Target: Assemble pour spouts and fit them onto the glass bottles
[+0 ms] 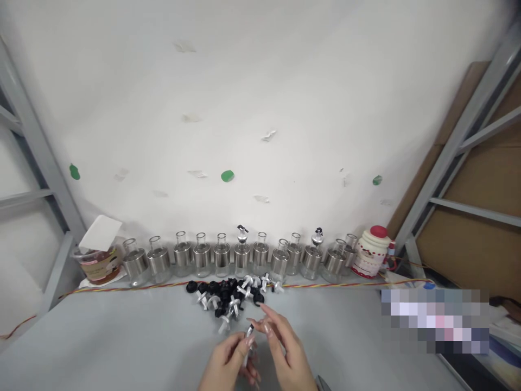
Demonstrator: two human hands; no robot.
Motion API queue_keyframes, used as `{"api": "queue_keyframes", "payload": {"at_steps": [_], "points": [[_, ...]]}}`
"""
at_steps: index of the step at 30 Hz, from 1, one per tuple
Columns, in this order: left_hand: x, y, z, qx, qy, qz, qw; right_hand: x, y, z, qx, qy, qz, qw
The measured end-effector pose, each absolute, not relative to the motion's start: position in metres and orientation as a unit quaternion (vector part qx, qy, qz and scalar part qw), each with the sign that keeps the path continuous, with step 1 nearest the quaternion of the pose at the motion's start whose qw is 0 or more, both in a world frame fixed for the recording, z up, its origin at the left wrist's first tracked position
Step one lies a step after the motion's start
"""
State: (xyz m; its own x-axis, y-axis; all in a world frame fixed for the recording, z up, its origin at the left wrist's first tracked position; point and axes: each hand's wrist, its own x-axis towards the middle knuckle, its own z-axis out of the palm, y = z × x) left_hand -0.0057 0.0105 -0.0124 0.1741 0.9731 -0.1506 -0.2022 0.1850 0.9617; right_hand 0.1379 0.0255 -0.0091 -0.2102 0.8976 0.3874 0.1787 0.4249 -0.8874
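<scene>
Low in the head view, my left hand (231, 358) is closed around a small silver pourer piece (249, 331) with a black tip pointing up. Much of the piece is hidden behind the fingers. Close on its right is my right hand (287, 347), thumb and a finger pinched together at the black tip, index finger raised. Whatever lies in that pinch is too small to make out. Just beyond both hands is a pile of black stopper parts (222, 296) and silver pourer parts (234, 307), loose on the grey table (134, 336).
Along the wall stands a row of several glass bottles (202, 255) with metal bands; two carry pourers (242, 234). A plastic tub (97, 269) stands left, a cream jar with a red lid (368, 255) right. A twisted wire (154, 287) runs before the bottles.
</scene>
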Motion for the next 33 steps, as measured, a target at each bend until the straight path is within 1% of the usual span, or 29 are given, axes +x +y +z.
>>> {"api": "queue_keyframes", "payload": {"at_steps": [2,4,6,8,14,17,19,22,24,26,28,33], "points": [[-0.006,0.014,-0.014,0.403,0.445,0.476,0.642,0.14,0.039,-0.007,-0.424,-0.684,0.361,0.471],[-0.008,0.017,-0.014,0.369,0.444,0.491,0.652,0.143,0.057,-0.007,-0.466,-0.695,0.302,0.457],[-0.01,0.018,-0.015,0.352,0.439,0.503,0.656,0.144,0.074,-0.01,-0.507,-0.714,0.229,0.425],[-0.012,0.018,-0.016,0.356,0.433,0.514,0.649,0.143,0.088,-0.015,-0.523,-0.724,0.201,0.402],[-0.018,0.022,-0.024,0.371,0.409,0.513,0.657,0.136,0.098,-0.025,-0.512,-0.732,0.205,0.402],[-0.019,0.024,-0.023,0.347,0.42,0.519,0.659,0.137,0.092,-0.022,-0.501,-0.732,0.216,0.409],[-0.019,0.023,-0.017,0.307,0.419,0.537,0.665,0.141,0.086,-0.018,-0.497,-0.719,0.236,0.426],[-0.023,0.021,-0.002,0.227,0.374,0.571,0.695,0.144,0.075,-0.01,-0.477,-0.684,0.285,0.473],[-0.028,0.02,0.006,0.186,0.346,0.571,0.721,0.144,0.065,-0.003,-0.44,-0.679,0.318,0.494],[-0.032,0.02,0.011,0.163,0.344,0.554,0.74,0.14,0.054,0.003,-0.395,-0.695,0.34,0.496],[-0.034,0.02,0.011,0.156,0.359,0.548,0.74,0.135,0.043,0.006,-0.354,-0.723,0.334,0.49],[-0.025,0.018,0.011,0.197,0.363,0.567,0.712,0.124,0.027,0.001,-0.288,-0.785,0.245,0.49]]}}
